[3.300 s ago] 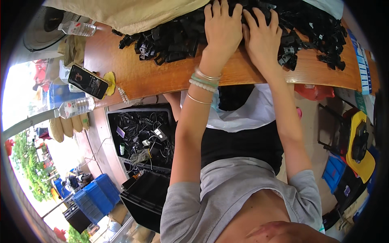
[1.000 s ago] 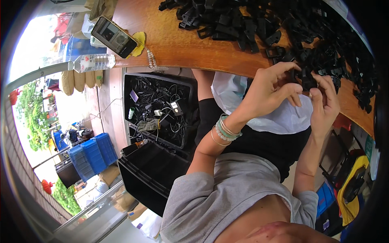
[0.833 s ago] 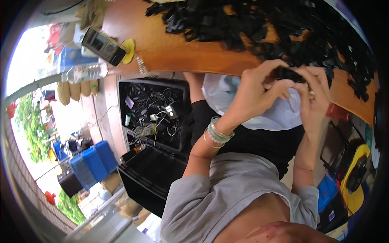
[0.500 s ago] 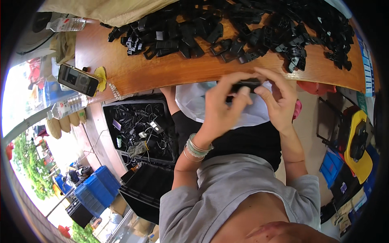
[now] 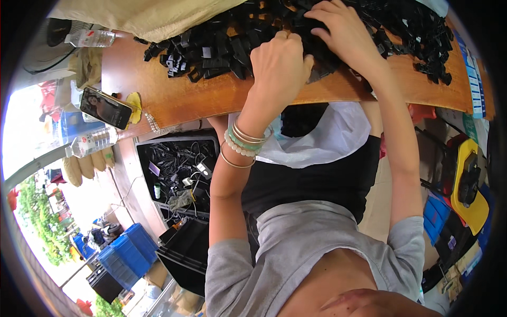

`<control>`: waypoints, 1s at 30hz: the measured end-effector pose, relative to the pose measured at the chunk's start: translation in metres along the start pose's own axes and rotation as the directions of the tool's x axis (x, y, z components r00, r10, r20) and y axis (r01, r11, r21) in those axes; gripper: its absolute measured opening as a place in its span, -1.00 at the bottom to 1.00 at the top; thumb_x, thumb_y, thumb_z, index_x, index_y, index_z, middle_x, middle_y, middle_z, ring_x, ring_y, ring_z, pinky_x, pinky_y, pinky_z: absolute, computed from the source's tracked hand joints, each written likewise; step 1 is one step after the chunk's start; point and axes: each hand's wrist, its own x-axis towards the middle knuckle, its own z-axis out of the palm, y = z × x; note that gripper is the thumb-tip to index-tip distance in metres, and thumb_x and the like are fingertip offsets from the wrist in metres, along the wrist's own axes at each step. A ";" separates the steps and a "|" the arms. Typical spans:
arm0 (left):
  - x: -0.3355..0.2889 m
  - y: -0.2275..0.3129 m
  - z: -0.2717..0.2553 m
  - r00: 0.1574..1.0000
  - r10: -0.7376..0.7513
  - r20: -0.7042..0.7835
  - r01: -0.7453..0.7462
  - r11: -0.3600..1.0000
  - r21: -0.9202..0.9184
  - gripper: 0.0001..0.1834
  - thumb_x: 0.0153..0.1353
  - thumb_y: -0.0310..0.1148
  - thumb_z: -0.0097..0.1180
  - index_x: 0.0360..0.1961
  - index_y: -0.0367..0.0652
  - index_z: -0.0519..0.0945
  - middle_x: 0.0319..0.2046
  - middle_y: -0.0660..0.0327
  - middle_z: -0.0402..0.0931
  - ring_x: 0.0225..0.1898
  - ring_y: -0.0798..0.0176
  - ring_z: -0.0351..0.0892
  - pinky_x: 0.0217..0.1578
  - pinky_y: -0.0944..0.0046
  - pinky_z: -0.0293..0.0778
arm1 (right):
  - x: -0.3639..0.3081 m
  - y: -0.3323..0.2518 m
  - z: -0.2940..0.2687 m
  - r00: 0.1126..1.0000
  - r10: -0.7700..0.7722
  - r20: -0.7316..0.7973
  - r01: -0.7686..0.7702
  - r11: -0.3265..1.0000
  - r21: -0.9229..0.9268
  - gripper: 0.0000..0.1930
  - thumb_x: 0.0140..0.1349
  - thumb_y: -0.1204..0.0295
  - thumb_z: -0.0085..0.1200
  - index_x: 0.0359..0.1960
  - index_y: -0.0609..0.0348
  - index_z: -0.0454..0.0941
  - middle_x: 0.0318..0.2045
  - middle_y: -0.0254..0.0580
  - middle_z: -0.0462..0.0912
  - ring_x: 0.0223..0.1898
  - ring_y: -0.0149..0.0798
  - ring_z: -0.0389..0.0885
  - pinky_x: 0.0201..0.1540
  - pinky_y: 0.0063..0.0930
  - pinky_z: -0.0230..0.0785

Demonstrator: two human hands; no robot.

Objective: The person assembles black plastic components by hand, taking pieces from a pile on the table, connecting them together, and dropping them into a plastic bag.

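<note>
Apparently well short of finished in the head view, going by the broad spread of black plastic parts (image 5: 216, 62) lying loose across the far side of the wooden table (image 5: 174, 103). Too overlapped to count. Below the near edge, over the lap, a white bag (image 5: 338, 140) with its mouth gaping and a dark mass (image 5: 303, 120) showing inside; perhaps parts already dealt with, though too plain a black to confirm. Hard, then, to weigh done against left; on the table alone, plenty left to judge by the look of it.

As for direction, no common heading. Taken together, stretched left to right, longest roughly along the table's near edge, bordered at upper left by a beige cloth (image 5: 158, 16). Taken singly, lying at mixed angles, some slanting, some crosswise, some piled on others. Under the hands, long axes hidden.

Left hand (image 5: 280, 71): back upward, fingers folded down among the parts, tips out of sight, thumb on the right side. Right hand (image 5: 346, 37): fingers parted and curved, reaching leftward over the parts, near the left hand but apart from it. Whether pinching a part with either, impossible to make out, with fingertips hidden or lost against black.
</note>
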 end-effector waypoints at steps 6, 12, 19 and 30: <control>-0.011 -0.006 0.010 0.997 0.053 -0.051 -0.055 0.998 -0.040 -0.74 -0.01 -0.35 0.23 -0.31 -0.24 0.52 -0.33 0.07 0.48 -0.41 -0.05 0.55 -0.40 0.10 0.45 | -0.007 0.007 0.007 0.955 0.066 -0.290 -0.010 0.982 0.190 -0.77 0.13 0.53 0.07 -0.15 0.21 0.55 -0.27 -0.17 0.55 -0.35 -0.16 0.49 -0.24 -0.43 0.34; -0.019 -0.011 0.001 0.946 -0.198 -0.257 -0.020 0.756 -0.654 -0.77 0.08 -0.53 0.16 -0.27 -0.24 0.37 -0.45 0.09 0.40 -0.51 0.24 0.51 -0.59 0.30 0.43 | -0.057 -0.045 -0.014 0.918 0.345 -0.196 -0.199 0.828 0.524 -0.75 0.02 0.62 0.12 -0.21 0.21 0.58 -0.50 -0.29 0.45 -0.47 -0.39 0.38 -0.36 -0.57 0.25; -0.050 0.020 -0.004 0.965 -0.246 0.092 0.048 -0.182 -0.982 -0.68 0.25 -0.54 -0.05 0.01 -0.35 0.26 -0.34 0.10 0.43 -0.65 0.35 0.51 -0.77 0.48 0.31 | -0.064 -0.065 -0.013 0.941 0.254 -0.226 -0.057 0.772 0.633 -0.72 -0.06 0.70 0.15 -0.24 0.27 0.57 -0.39 -0.22 0.51 -0.36 -0.36 0.45 -0.28 -0.59 0.29; -0.070 0.005 -0.011 0.940 -0.200 0.278 0.203 -0.327 -0.923 -0.61 0.15 -0.48 0.15 -0.02 -0.42 0.37 -0.44 0.14 0.50 -0.61 0.39 0.50 -0.72 0.49 0.30 | -0.074 -0.074 0.004 0.907 0.329 -0.263 0.024 0.583 0.812 -0.78 -0.02 0.72 0.18 -0.30 0.32 0.49 -0.22 -0.13 0.58 -0.23 -0.31 0.48 -0.16 -0.53 0.29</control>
